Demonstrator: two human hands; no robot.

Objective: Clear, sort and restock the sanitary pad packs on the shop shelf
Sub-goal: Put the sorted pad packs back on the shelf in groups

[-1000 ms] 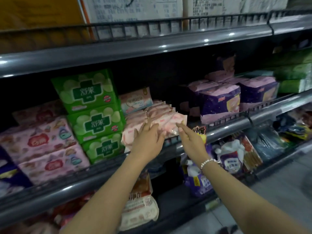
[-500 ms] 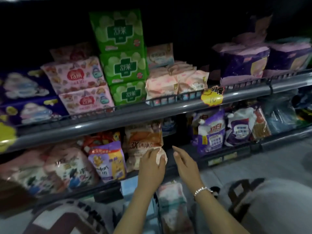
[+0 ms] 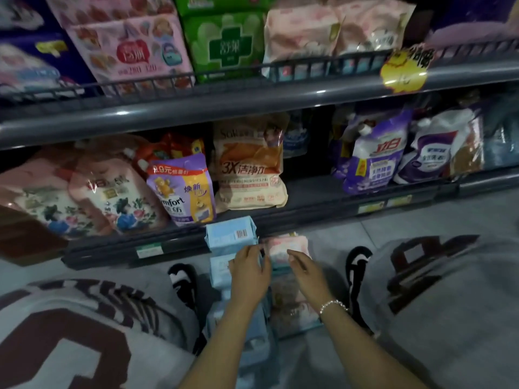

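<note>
**Both hands low at the floor stacks of pad packs**

The person crouches before the shelf, knees in grey printed trousers (image 3: 70, 327) at either side of the view and black-and-white shoes (image 3: 184, 284) on the grey floor. Between the feet two rows of sanitary pad packs stand on the floor against the bottom shelf edge: a light blue stack (image 3: 231, 238) on the left, its top pack showing a barcode, and a pink stack (image 3: 286, 249) just beside it on the right.

The left hand (image 3: 250, 272) lies over the blue stack with its fingers curled at the top of the pink pack; whether it grips that pack cannot be told. The right hand (image 3: 304, 272), a beaded bracelet (image 3: 332, 306) on its wrist, hovers over the pink stack with fingers relaxed and holding nothing.

Above, the upper shelf (image 3: 252, 105) carries more pad packs behind a wire rail: pink packs (image 3: 132, 49), green packs (image 3: 224, 43), pale peach packs (image 3: 323, 29). A yellow price tag (image 3: 404, 71) hangs on its edge. The lower shelf holds detergent refill pouches (image 3: 179, 189).
</note>
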